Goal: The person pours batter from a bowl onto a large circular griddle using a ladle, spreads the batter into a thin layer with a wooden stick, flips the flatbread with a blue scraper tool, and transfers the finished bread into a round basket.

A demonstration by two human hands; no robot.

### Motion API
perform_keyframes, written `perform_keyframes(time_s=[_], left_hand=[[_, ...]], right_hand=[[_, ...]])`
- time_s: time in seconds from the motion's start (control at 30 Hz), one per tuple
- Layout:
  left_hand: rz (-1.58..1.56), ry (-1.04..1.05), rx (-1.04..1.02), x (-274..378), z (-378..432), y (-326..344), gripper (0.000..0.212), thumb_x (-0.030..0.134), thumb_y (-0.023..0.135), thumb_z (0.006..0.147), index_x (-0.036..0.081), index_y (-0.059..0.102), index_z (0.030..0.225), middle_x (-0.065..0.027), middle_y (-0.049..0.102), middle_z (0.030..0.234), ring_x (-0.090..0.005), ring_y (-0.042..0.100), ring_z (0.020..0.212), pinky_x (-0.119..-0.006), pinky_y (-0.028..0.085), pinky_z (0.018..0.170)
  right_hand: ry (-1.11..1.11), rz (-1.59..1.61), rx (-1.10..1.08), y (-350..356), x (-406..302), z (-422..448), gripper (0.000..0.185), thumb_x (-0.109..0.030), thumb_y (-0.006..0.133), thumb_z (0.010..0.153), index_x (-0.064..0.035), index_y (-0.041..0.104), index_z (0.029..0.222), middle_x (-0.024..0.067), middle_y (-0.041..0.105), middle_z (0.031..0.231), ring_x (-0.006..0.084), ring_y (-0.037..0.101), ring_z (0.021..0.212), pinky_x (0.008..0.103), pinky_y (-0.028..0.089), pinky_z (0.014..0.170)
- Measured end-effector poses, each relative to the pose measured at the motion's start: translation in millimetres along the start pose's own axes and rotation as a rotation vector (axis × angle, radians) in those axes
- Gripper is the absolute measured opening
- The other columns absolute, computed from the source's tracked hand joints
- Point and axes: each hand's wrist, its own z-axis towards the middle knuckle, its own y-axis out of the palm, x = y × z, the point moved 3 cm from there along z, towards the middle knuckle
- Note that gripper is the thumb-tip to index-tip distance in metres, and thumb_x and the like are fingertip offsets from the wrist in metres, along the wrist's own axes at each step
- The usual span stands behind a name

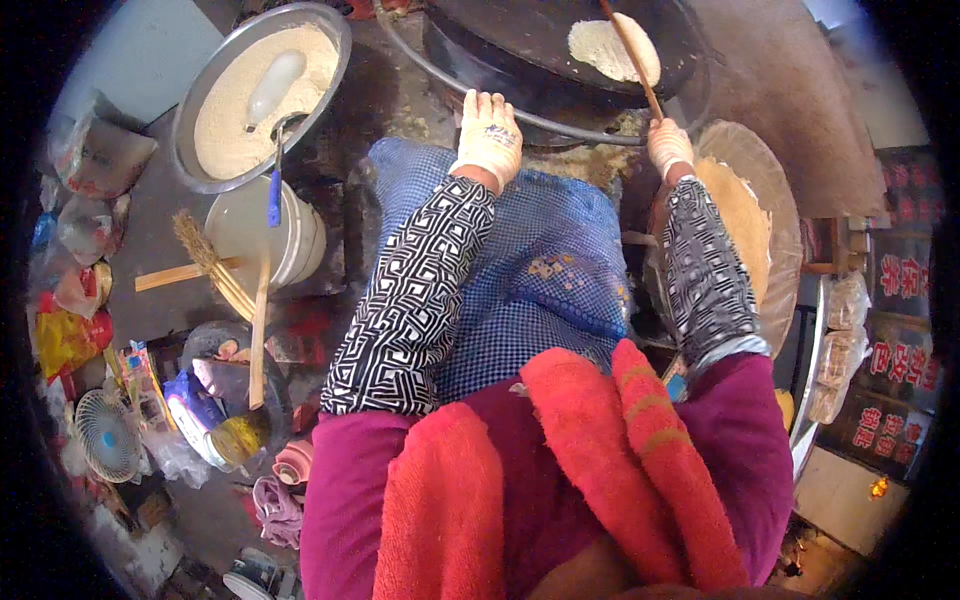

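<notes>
A cream work glove covers my left hand (489, 139), which lies flat with its fingers stretched out at the metal hoop (559, 129) around the stove. Nothing shows in that hand, though its palm side is hidden. Also gloved, my right hand (670, 144) grips a thin wooden stick (632, 56). The stick slants up across a pale oval of batter or dough (600, 51) on the black round griddle (510, 37). Below my right hand, partly behind my forearm, brown flatbreads (724, 202) lie stacked on a plastic-covered round tray (776, 225).
At upper left, a metal basin (185, 142) holds pale flour or batter and a translucent scoop-like object (276, 88). A blue-handled tool (274, 199) hangs over its rim. Beneath stands a white bucket (307, 244) with a straw brush (196, 240) and wooden sticks by it. A small fan (107, 436) sits lower left.
</notes>
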Motion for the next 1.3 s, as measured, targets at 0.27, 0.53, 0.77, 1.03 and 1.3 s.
perform_keyframes(time_s=[0.27,0.53,0.77,1.03,1.3], left_hand=[[-0.022,-0.067,0.004,-20,8,6,0.056,0.034,0.047,0.092,0.003,0.045,0.138,-0.0127,0.042,0.146,-0.0302,0.033,0.138,-0.051,0.01,0.116],[-0.05,-0.107,-0.11,-46,8,-5,0.05,0.02,0.038,0.094,0.001,0.042,0.14,-0.0142,0.039,0.149,-0.0303,0.03,0.14,-0.052,0.009,0.116],[-0.02,-0.189,-0.114,-74,13,12,0.057,0.037,0.049,0.092,0.007,0.044,0.14,-0.0078,0.039,0.149,-0.0255,0.032,0.14,-0.055,0.011,0.114],[0.092,-0.188,-0.177,-75,24,-23,0.058,0.033,0.052,0.088,0.003,0.047,0.137,-0.0103,0.043,0.144,-0.0266,0.031,0.138,-0.058,0.017,0.112],[-0.109,0.005,0.108,35,-1,2,0.063,0.025,0.05,0.085,-0.003,0.038,0.141,-0.0205,0.038,0.147,-0.0353,0.03,0.14,-0.056,0.009,0.116]], right_hand=[[-0.011,0.031,-0.055,2,9,10,0.039,-0.037,0.046,0.096,-0.0034,0.063,0.107,0.0282,0.065,0.094,0.046,0.061,0.095,0.0531,0.047,0.086],[-0.394,0.098,-0.051,16,-25,-35,0.031,-0.032,0.045,0.096,-0.0054,0.06,0.094,0.0247,0.065,0.087,0.044,0.062,0.087,0.0525,0.049,0.077],[-0.181,0.042,-0.008,-18,-20,-10,0.038,-0.038,0.042,0.097,-0.0033,0.059,0.1,0.0288,0.065,0.092,0.0458,0.062,0.091,0.0528,0.048,0.082],[-0.134,0.075,0.003,-9,-14,-5,0.037,-0.036,0.043,0.097,-0.0028,0.059,0.098,0.0275,0.066,0.093,0.0448,0.063,0.089,0.0529,0.049,0.082],[-0.139,0.131,0.0,-7,-20,2,0.034,-0.035,0.045,0.096,-0.0045,0.061,0.098,0.0268,0.066,0.092,0.0446,0.063,0.087,0.0524,0.05,0.078]])
